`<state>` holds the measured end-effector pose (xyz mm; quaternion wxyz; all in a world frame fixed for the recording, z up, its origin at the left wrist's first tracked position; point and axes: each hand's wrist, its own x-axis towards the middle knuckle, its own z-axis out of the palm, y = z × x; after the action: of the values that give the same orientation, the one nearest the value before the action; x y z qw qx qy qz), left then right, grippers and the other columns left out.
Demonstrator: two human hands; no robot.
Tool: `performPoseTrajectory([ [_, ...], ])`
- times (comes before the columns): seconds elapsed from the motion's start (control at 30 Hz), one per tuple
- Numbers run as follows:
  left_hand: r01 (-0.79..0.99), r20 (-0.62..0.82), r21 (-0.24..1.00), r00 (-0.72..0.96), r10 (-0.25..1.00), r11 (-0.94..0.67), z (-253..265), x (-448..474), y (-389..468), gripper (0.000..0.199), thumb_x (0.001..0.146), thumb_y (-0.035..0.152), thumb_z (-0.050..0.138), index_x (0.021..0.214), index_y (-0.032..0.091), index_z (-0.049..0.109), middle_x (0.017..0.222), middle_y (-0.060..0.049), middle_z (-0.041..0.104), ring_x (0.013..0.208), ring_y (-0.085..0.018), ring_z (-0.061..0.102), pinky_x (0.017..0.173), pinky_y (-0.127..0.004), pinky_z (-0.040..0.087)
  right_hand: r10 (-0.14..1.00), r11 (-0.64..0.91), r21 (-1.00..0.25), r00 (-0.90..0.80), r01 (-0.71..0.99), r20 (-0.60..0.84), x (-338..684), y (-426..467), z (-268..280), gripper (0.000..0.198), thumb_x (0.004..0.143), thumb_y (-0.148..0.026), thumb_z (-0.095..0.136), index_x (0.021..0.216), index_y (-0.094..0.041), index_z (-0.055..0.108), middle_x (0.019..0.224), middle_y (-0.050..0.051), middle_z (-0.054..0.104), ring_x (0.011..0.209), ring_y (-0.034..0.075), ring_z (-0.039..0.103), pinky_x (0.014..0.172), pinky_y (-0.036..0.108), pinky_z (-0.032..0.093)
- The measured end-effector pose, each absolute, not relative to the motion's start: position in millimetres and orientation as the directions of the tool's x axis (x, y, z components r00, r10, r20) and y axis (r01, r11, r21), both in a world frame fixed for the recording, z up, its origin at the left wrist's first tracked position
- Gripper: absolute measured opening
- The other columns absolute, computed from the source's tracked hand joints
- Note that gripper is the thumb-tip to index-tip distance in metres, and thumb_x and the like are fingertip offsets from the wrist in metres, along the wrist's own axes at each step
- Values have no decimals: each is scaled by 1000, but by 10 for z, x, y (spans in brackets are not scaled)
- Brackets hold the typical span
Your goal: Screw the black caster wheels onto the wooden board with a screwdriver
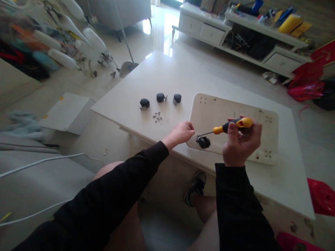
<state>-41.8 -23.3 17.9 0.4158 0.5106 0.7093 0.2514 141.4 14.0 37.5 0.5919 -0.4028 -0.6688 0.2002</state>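
A yellow and black screwdriver is gripped in my right hand. Its shaft slants down to the left, with the tip at the metal plate of a black caster. That caster sits at the near left corner of a cream board with screw holes near its corners. Just left of the caster, by the board's edge, my left hand is closed, fingers pinched together; whatever they hold is hidden. Loose screws lie in a small group on the white table, beyond my left hand.
Three more casters, a left one, a middle one and a right one, stand behind the screws on the white table. A white box is on the floor at left. A TV cabinet stands beyond.
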Motion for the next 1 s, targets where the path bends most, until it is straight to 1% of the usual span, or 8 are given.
performPoseTrajectory([
  [0.2,487,-267,823,-124,956,292,134,-419,-226,24,89,11,60,102,13,80,101,-11,80,86,-20,68,76,-31,50,758,638,-712,-75,295,648,1424,127,359,38,91,-41,78,121,-22,66,103,3,77,88,17,79,65,26,60],
  [0.3,438,-198,872,-97,975,220,112,-406,-209,22,88,8,61,99,13,79,100,-9,79,84,-17,67,76,-30,51,750,641,-701,-63,312,658,1419,137,352,41,85,-44,84,114,-23,65,100,1,74,88,17,78,68,28,61],
  [0.4,355,-102,928,-57,993,116,110,-390,-184,20,87,6,62,97,14,77,100,-7,78,80,-13,66,75,-28,53,711,681,-669,-53,297,701,1379,159,368,49,75,-47,91,100,-25,56,92,-4,65,82,17,76,72,34,62],
  [0.53,243,95,963,100,990,-117,144,-384,-155,19,86,9,69,103,15,76,103,-6,77,84,-13,68,76,-26,55,651,745,-605,-110,283,751,1302,171,418,56,73,-49,92,93,-27,45,89,-6,60,77,19,74,75,38,59],
  [0.67,216,268,926,206,941,-311,144,-355,-104,26,80,16,81,106,16,77,100,-5,76,91,-15,69,79,-27,55,614,749,-532,-111,394,782,1261,172,453,56,70,-48,92,90,-27,45,83,-6,53,70,14,59,70,34,49],
  [0.8,228,330,903,174,928,-364,124,-293,-25,19,78,20,86,94,13,77,93,-5,75,84,-15,67,78,-28,54,632,721,-524,-120,453,765,1227,180,477,50,71,-47,89,96,-25,52,90,-3,52,75,13,51,73,34,46],
  [0.87,217,317,911,180,931,-352,141,-278,1,14,81,22,84,90,13,78,89,-4,74,82,-14,67,78,-28,54,645,736,-565,-136,372,752,1203,170,495,42,80,-49,80,105,-26,55,95,-2,54,78,14,55,75,35,49],
  [1.0,132,255,949,218,942,-288,200,-296,11,17,83,19,80,100,14,79,92,-3,76,83,-12,69,82,-28,55,652,758,-642,-147,114,744,1180,109,520,28,94,-43,57,117,-29,62,105,3,66,91,20,70,83,42,59],
])
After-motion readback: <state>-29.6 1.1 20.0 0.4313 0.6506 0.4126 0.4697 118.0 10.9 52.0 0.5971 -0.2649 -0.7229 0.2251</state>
